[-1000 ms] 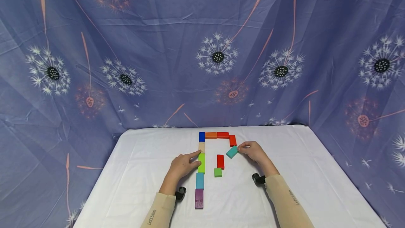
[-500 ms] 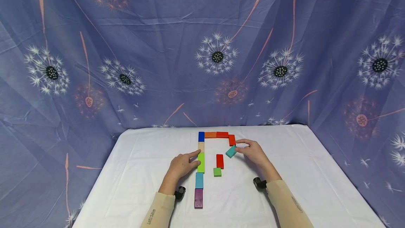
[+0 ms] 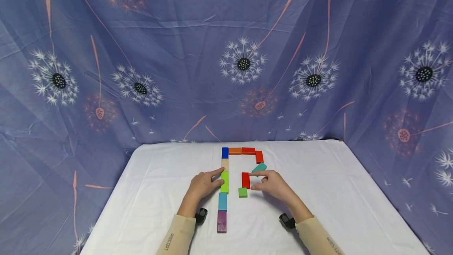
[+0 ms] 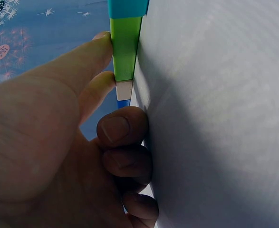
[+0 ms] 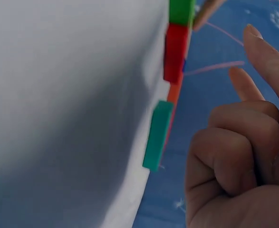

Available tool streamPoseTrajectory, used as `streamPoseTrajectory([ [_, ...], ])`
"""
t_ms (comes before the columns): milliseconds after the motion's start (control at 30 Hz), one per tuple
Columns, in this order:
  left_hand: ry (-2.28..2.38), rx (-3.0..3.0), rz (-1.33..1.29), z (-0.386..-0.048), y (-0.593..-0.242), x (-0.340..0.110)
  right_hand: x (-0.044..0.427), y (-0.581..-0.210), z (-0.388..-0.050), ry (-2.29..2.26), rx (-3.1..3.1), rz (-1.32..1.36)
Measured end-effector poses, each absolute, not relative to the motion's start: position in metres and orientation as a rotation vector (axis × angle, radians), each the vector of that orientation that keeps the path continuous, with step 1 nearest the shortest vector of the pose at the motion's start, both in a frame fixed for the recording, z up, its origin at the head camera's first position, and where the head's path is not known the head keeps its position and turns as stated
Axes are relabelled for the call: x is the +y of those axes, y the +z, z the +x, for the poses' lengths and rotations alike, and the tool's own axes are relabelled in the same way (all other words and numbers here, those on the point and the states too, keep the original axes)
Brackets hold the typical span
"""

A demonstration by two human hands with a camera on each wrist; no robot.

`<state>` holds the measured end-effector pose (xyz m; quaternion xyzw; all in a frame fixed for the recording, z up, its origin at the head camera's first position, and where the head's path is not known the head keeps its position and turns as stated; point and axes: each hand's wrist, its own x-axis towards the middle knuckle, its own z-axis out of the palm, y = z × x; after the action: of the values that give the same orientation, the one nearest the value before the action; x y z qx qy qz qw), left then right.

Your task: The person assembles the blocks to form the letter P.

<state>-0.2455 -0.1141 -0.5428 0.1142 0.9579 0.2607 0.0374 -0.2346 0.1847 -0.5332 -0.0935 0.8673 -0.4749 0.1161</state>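
Observation:
My left hand (image 3: 204, 185) touches the left side of a lime green block (image 3: 225, 182) with thumb and index finger. Its index tip is near the joint with a plain wooden block (image 3: 225, 164); its other fingers are curled, as the left wrist view shows. My right hand (image 3: 276, 184) hovers just right of a loose red block (image 3: 245, 180), thumb and index finger spread, nothing held. In the right wrist view a gap shows between these fingers and the red block (image 5: 175, 53). A teal block (image 3: 260, 167) lies slanted beyond the right hand, partly hidden by its index finger.
The left column continues with a dark blue block (image 3: 225, 152), a light blue block (image 3: 222, 201) and a purple block (image 3: 221, 222). Across the top lie an orange block (image 3: 235, 151) and red ones, bending at a red block (image 3: 259, 157). A small green block (image 3: 242, 192) touches the loose red one.
My right hand has let go of the teal block and moved left and nearer, to the loose red block. The teal block stays slanted below the corner red block. My left hand has not moved.

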Motion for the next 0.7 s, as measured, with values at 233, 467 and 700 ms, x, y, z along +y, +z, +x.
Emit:
streamPoseTrajectory([
  [233, 0.812, 2.926, 0.327, -0.245, -0.542, -0.114, 0.169, -0.541, -0.225, -1.327, 2.537, -0.337],
  [467, 0.796, 2.936, 0.335, -0.245, -0.541, -0.113, 0.16, -0.547, -0.222, -1.253, 2.555, -0.322],
  [700, 0.809, 2.929, 0.312, -0.244, -0.541, -0.113, 0.155, -0.548, -0.22, -1.233, 2.582, -0.299],
])
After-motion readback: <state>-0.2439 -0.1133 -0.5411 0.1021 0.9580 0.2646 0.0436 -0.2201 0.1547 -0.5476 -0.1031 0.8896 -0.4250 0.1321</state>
